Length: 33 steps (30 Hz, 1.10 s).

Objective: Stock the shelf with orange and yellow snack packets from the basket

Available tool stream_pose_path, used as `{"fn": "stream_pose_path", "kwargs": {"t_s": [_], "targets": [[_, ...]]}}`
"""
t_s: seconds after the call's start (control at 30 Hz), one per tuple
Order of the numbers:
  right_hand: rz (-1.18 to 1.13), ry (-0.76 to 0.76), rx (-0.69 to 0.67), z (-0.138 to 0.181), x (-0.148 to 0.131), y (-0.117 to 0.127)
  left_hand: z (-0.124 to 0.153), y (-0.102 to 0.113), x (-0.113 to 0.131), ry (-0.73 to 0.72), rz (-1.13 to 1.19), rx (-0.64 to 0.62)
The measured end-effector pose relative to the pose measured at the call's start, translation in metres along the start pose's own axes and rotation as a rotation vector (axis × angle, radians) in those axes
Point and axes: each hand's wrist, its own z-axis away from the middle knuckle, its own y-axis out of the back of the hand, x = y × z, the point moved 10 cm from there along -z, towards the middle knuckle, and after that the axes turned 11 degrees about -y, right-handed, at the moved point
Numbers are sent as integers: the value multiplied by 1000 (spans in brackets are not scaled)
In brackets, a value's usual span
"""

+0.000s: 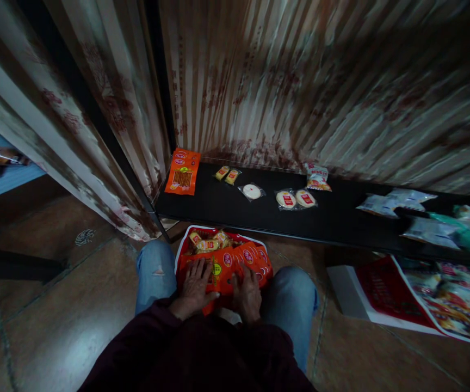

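Note:
Between my knees stands a red basket with a white rim. Several orange snack packets lie fanned out across its front, and small yellow wrapped snacks fill the back. My left hand rests flat on the left part of the orange packets, fingers spread. Over on their right side, my right hand lies on the packets with its thumb apart from the fingers. Neither hand is wrapped round a packet. The basket's near side is hidden by my hands and sleeves.
A low black shelf carries an orange packet, two yellow snacks, round white wrapped cakes and several bags. A box of snack bags sits at right. Black posts and patterned curtains stand behind.

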Motion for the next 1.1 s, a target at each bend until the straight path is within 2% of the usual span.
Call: {"fn": "stream_pose_path", "kwargs": {"t_s": [0.27, 0.37, 0.47, 0.57, 0.63, 0.7, 0.77, 0.9, 1.0, 1.1], "targets": [[-240, -68, 34, -21, 5, 1, -8, 8, 9, 77, -41, 157], [-159, -57, 59, -23, 5, 0, -8, 13, 11, 72, -43, 194], [-62, 29, 63, -19, -5, 2, -8, 20, 12, 63, -44, 239], [-50, 79, 65, -11, -14, 11, -7, 23, 3, 152, -24, 259], [-57, 97, 104, -5, -18, 22, -8, 22, -6, 230, -11, 248], [-87, 105, 82, 1, -18, 25, -11, 21, -12, 262, -6, 225], [-159, 62, -47, 5, -12, 14, -14, 20, -15, 280, 0, 196], [-322, -174, -270, 11, 14, -20, -15, 20, -21, 328, 13, 161], [-513, -236, -297, 12, 17, -33, -14, 25, -20, 306, 4, 221], [-605, -284, -277, 11, 19, -39, -10, 28, -21, 294, -9, 290]]}}
